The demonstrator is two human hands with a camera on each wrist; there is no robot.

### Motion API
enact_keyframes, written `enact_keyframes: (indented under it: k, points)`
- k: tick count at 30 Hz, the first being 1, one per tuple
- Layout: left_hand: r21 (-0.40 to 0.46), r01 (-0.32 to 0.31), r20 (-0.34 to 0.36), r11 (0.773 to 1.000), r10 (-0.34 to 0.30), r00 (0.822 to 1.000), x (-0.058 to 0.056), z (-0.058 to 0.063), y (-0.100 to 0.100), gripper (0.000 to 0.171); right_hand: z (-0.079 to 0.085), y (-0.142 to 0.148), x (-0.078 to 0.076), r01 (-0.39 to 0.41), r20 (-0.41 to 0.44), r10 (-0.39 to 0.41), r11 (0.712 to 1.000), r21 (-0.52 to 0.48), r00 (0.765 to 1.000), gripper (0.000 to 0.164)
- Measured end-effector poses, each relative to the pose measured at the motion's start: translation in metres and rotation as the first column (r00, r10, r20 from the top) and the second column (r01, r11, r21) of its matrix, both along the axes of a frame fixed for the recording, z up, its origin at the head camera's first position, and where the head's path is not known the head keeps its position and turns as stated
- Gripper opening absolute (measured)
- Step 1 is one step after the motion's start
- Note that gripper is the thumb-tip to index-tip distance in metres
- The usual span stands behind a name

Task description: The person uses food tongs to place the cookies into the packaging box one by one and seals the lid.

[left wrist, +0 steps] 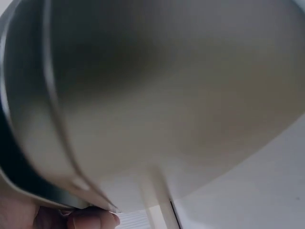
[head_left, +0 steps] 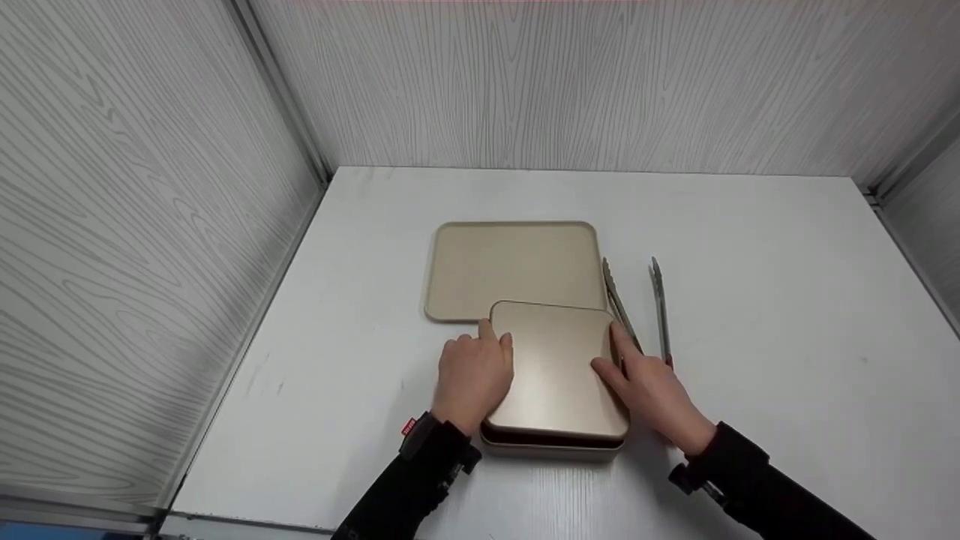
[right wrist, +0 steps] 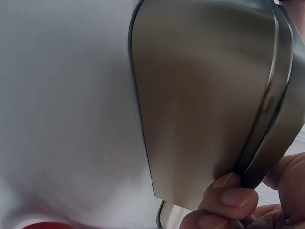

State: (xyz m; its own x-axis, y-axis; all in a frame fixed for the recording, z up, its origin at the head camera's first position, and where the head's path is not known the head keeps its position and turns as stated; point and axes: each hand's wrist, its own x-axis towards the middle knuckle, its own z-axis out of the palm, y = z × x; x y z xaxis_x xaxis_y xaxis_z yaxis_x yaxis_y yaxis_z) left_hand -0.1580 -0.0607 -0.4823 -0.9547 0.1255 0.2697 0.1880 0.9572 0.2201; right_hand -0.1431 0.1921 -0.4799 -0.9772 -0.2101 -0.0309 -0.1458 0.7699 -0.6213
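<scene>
A champagne-gold rectangular tin box [head_left: 555, 453] stands near the front of the table, with its matching lid [head_left: 555, 367] on top. Along the near side a dark gap shows between lid and box. My left hand [head_left: 474, 373] grips the lid's left edge, and its fingertips [left wrist: 93, 220] show by the rim in the left wrist view. On the opposite edge my right hand [head_left: 656, 394] pinches the lid, thumb on top and fingers [right wrist: 233, 198] at the seam. What the box contains is hidden.
A flat beige tray [head_left: 517, 262] lies behind the box, its near right corner covered by the lid. Metal tongs [head_left: 661, 307] lie spread to the right, partly hidden under my right hand. Wood-grain panels [head_left: 525, 90] enclose the white table [head_left: 787, 337] at the back and sides.
</scene>
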Motion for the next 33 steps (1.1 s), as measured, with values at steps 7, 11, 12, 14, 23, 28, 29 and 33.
enact_keyframes:
  k: [7,11,12,14,23,28,29,33]
  points:
    - [-0.007,0.006,-0.042,1.0,-0.007,0.999,-0.002,-0.005,-0.001,0.04,0.0,-0.001,0.001,-0.004,-0.009,0.004,1.0,0.013,1.0,0.075]
    - [0.057,0.015,0.0,0.998,-0.015,1.0,-0.004,-0.005,-0.001,0.042,-0.002,-0.001,0.001,-0.002,-0.032,0.003,1.0,0.026,0.999,0.073]
    - [0.076,0.017,0.019,0.997,-0.018,1.0,-0.005,-0.005,-0.001,0.042,-0.002,-0.001,0.001,-0.001,-0.037,0.002,1.0,0.03,0.999,0.073]
    - [0.116,0.016,0.055,0.993,-0.023,0.998,-0.007,-0.005,0.0,0.043,-0.003,0.0,0.0,0.002,-0.043,0.0,0.999,0.038,0.999,0.072]
    - [0.168,0.007,0.112,0.986,-0.026,0.993,-0.016,-0.008,0.004,0.043,-0.005,0.005,-0.004,0.01,-0.051,-0.008,0.999,0.037,0.999,0.074]
    - [0.256,-0.017,0.182,0.966,-0.032,0.983,-0.019,-0.007,0.005,0.05,-0.006,0.005,-0.006,0.014,-0.063,-0.011,0.999,0.048,0.998,0.072]
    - [0.275,-0.02,0.193,0.961,-0.035,0.981,-0.02,-0.007,0.004,0.051,-0.006,0.004,-0.006,0.015,-0.063,-0.012,0.999,0.047,0.998,0.072]
    - [0.344,-0.039,0.235,0.938,-0.046,0.971,-0.023,-0.009,0.004,0.053,-0.008,0.004,-0.005,0.016,-0.054,-0.014,0.999,0.032,0.998,0.072]
